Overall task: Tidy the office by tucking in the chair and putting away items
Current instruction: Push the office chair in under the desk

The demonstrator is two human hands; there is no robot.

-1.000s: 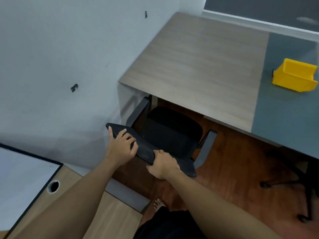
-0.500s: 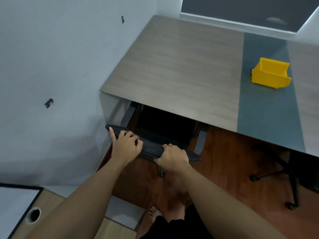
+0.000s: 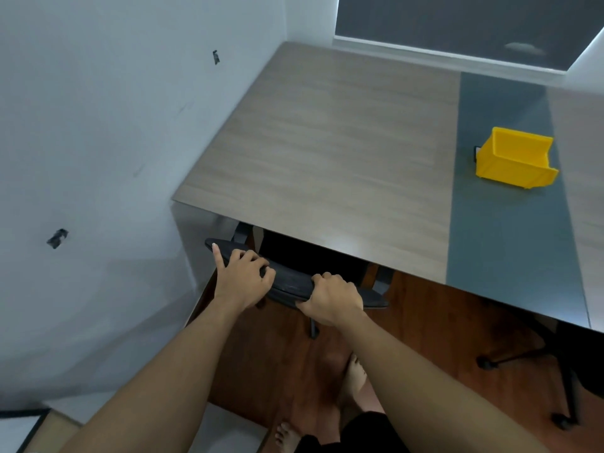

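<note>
wooden desk (image 3: 327,152) above — left hand (image 3: 243,277) and right hand (image 3: 333,297) both clasp the chair back (image 3: 291,282).

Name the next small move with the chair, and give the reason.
Probably let go: the chair looks tucked, seat under the desk, only its backrest protruding. Both the left hand and right hand grip the backrest; the yellow bin awaits.

Black chair (image 3: 291,282), wood-grain desk (image 3: 327,152) with grey-blue strip, yellow bin (image 3: 513,161).
</note>
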